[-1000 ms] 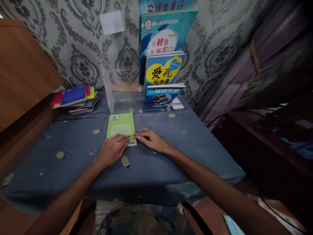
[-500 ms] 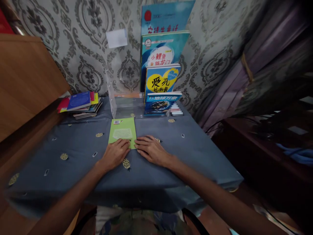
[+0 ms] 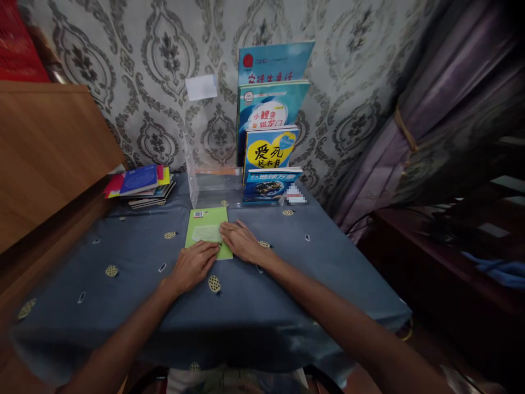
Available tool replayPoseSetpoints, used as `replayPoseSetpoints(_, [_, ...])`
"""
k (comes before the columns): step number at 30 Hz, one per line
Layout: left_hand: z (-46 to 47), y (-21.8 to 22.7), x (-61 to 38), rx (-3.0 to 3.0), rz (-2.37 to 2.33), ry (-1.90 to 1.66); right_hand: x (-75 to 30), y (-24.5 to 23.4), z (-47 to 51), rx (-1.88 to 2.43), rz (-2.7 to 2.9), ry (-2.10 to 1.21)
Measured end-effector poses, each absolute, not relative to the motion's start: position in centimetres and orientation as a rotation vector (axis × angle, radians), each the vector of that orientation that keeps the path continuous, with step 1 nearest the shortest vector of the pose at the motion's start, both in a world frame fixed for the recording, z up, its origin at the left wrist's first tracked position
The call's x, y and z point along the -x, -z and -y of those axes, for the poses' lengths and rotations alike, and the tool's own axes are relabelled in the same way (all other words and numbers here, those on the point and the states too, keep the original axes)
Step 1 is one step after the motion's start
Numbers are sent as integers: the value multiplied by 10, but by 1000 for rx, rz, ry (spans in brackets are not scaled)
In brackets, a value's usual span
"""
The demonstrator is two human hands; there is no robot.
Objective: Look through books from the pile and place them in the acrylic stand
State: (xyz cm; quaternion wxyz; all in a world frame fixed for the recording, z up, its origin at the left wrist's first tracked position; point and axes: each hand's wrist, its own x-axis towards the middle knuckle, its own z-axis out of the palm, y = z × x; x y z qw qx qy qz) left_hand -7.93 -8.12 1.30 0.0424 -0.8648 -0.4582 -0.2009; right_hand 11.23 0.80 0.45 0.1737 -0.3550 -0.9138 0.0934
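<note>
A light green book (image 3: 209, 216) lies on the cloth-covered table in front of me, a barcode and a pale text panel showing on its cover. Across its lower left part rests my left hand (image 3: 197, 260), fingers stretched over the cover and lying flat. My right hand (image 3: 240, 241) is laid over the book's right edge, fingers extended and fingertips touching the cover. Neither hand has its fingers wrapped round the book. Just beyond it stands a clear plastic book rack (image 3: 213, 194), its left side without books and its right side holding several upright picture books (image 3: 273, 148) in tiers.
A pile of books (image 3: 139, 180) lies at the back left of the table (image 3: 139, 301), beside a wooden panel (image 3: 53, 142). A white card (image 3: 200, 87) is at the rack's upper left. Patterned wallpaper is behind; a purple curtain (image 3: 369, 164) hangs at right.
My right hand has moved up and left, further onto the book's cover. The left hand stays on the lower left part. The camera view has shifted, so the rack appears lower.
</note>
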Motion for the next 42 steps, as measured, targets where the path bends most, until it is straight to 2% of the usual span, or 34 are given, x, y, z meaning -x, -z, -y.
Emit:
replayPoseSetpoints(4, [80, -13, 79, 2650, 1417, 623, -96, -7, -49, 1205, 2541, -268])
replayPoseSetpoints(8, [81, -16, 78, 2650, 1490, 570, -90, -8, -63, 1216, 2548, -265])
replayPoseSetpoints(17, [74, -7, 93, 2644, 1648, 582, -120, -3, -3, 1013, 2664, -340])
replayPoseSetpoints(22, [57, 13, 114, 2566, 1828, 444, -135, -7, 23, 945, 2675, -380])
replayPoseSetpoints(27, [57, 13, 120, 2603, 1819, 363, -137, -12, 33, 944, 2664, -415])
replayPoseSetpoints(36, [149, 11, 106, 2764, 1544, 299, -179, -8, 118, 783, 2701, -446])
replayPoseSetpoints(42, [231, 32, 80, 2734, 1570, 212, -204, 14, 184, 672, 2586, -299])
